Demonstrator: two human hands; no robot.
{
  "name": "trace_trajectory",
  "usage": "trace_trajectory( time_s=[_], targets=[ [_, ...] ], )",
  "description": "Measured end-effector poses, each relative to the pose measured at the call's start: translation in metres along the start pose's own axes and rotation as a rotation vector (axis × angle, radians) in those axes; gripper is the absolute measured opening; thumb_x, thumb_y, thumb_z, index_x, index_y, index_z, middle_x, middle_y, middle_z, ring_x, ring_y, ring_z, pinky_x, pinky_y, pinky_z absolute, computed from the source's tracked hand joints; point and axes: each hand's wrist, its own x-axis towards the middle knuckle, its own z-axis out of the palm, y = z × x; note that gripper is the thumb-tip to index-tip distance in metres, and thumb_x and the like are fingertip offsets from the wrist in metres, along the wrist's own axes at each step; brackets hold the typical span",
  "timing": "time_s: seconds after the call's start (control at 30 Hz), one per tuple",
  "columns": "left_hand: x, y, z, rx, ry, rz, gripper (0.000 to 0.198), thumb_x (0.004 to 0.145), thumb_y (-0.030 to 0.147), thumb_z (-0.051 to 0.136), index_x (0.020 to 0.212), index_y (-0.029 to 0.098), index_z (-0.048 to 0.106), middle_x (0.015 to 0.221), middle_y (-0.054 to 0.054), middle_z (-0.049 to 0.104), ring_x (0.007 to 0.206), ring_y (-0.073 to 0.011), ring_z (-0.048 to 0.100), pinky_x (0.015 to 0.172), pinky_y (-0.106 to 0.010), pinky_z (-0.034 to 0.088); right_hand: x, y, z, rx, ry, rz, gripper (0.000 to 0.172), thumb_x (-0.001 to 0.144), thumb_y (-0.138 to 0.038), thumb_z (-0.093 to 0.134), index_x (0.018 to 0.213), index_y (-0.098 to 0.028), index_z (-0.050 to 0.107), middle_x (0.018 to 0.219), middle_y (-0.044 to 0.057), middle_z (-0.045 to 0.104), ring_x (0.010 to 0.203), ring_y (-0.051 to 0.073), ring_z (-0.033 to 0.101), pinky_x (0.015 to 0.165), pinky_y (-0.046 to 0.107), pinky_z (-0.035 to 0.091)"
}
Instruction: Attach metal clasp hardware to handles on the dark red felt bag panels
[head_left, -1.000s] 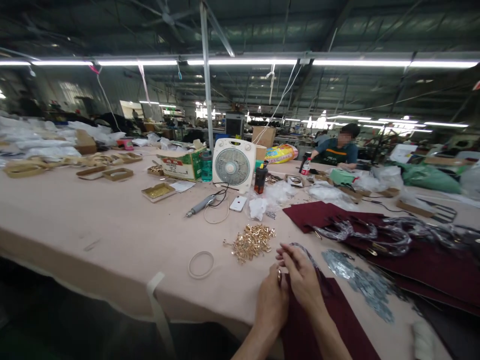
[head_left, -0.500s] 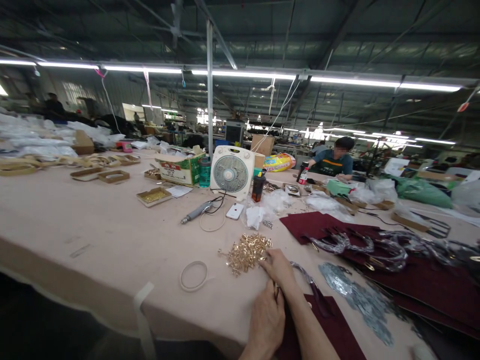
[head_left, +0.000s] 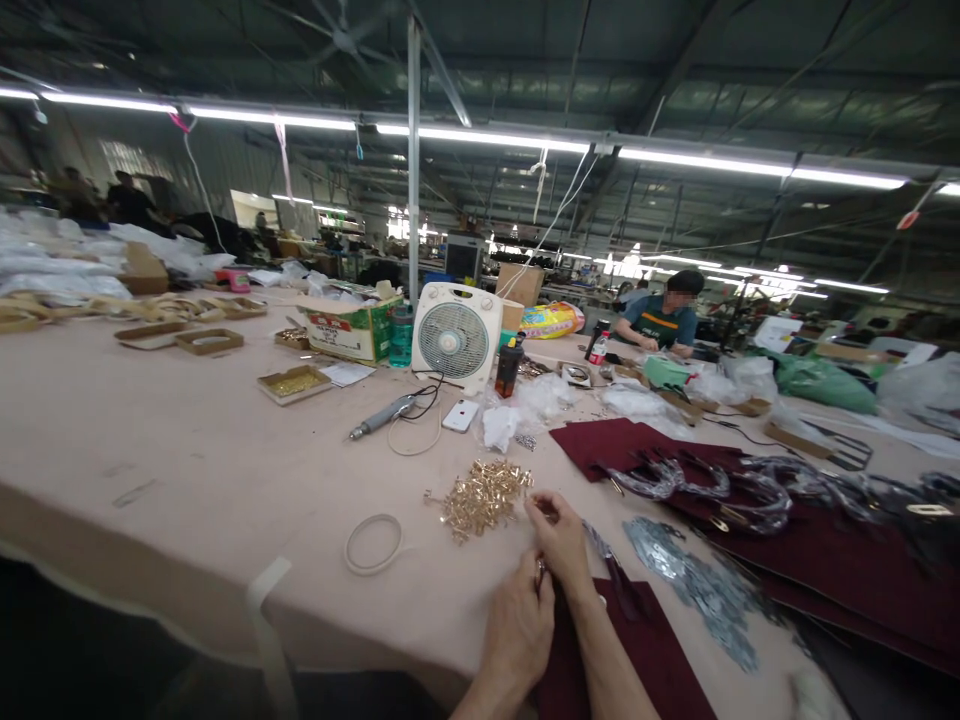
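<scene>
Just right of the gold fastener pile (head_left: 486,498), the right hand (head_left: 561,538) curls its fingers, tips close together; whether they grip anything I cannot tell. On the pile's near side, the left hand (head_left: 519,615) closes around a small shiny piece (head_left: 540,567), near a burgundy panel (head_left: 658,650).

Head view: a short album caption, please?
Right hand by a heap of golden pieces, left hand close behind, beside maroon material.

- Wht fan (head_left: 451,340) on worktop (head_left: 247,450), far
- Teal btl (head_left: 400,342) just L of fan
- Wht phone (head_left: 460,415), nr side of fan
- Yel bag (head_left: 551,320), far, R of fan
- Person (head_left: 661,324), far R
</scene>
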Motion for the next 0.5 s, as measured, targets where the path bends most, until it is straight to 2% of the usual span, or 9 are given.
trace_trajectory(
  time_s=[0.2,0.27,0.37,0.5],
  targets=[
    [0.006,-0.008,0.001,-0.12,0.058,0.043,0.037,0.102,0.035,0.044,0.129,0.019,0.065,0.122,-0.012,0.076,0.115,-0.0284,0.071,0.099,-0.038,0.051,-0.012,-0.014,-0.031,0.172,0.201,0.015,0.037,0.09,-0.051,0.069,0.106,-0.018,0.072,0.102,0.009,0.074,0.095,0.023,0.072,0.091,0.038,0.058],
    [0.008,-0.01,0.001,-0.155,0.059,0.055,0.039,0.103,0.04,0.046,0.13,0.019,0.065,0.118,-0.012,0.077,0.111,-0.028,0.071,0.096,-0.038,0.052,-0.026,-0.026,-0.041,0.176,0.184,-0.024,0.036,0.093,-0.048,0.067,0.116,-0.021,0.074,0.105,0.007,0.07,0.094,0.021,0.07,0.09,0.036,0.058],
    [0.01,-0.012,0.0,-0.173,0.056,0.049,0.043,0.103,0.045,0.045,0.128,0.017,0.066,0.107,-0.012,0.078,0.101,-0.0279,0.073,0.091,-0.039,0.054,-0.052,-0.046,-0.052,0.1,0.086,-0.104,0.036,0.099,-0.042,0.063,0.13,-0.026,0.072,0.108,0.006,0.065,0.092,0.019,0.066,0.086,0.033,0.057],
    [0.014,-0.016,0.0,-0.176,0.172,0.035,0.038,0.103,0.043,0.044,0.117,0.018,0.069,0.109,-0.013,0.077,0.104,-0.0286,0.072,0.094,-0.041,0.053,-0.084,-0.063,-0.062,0.029,0.001,-0.075,0.036,0.104,-0.04,0.056,0.136,-0.028,0.069,0.109,0.007,0.065,0.095,0.019,0.066,0.089,0.032,0.057]
  ],
)
